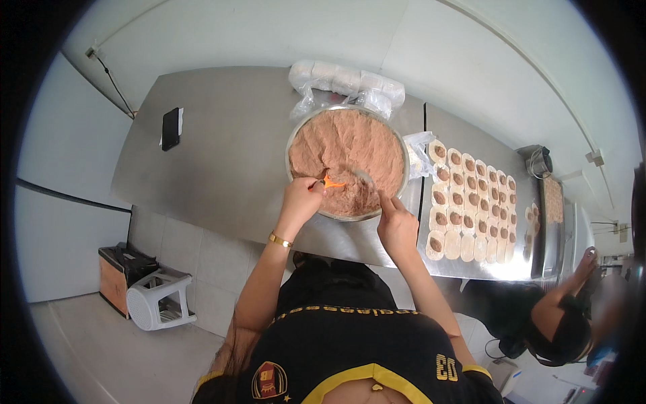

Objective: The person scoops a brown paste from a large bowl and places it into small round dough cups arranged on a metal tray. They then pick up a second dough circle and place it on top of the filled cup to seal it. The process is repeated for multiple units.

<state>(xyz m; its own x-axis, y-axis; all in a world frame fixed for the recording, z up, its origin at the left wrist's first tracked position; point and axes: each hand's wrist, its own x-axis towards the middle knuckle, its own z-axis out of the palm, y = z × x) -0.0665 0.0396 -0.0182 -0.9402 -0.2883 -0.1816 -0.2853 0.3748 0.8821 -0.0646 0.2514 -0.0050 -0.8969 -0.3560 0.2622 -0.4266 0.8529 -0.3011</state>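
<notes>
Black shirt (350,347) nearest, left hand (301,200) pinching an orange tool (332,182), right hand (398,226) a blurred utensil (364,177), bowl (406,163) seemingly placed for reach.

Bright room; white glare on steel table (508,271); bent edges, black rim.

Beyond the steel table (222,168) runs a white wall (269,30); a dark cable (116,85) hangs left of the table. Pale panels (74,128) rise further left of it. Near its front-left side, a grey stool (145,306) meets pale floor (81,340). Light glares off its right part.
</notes>
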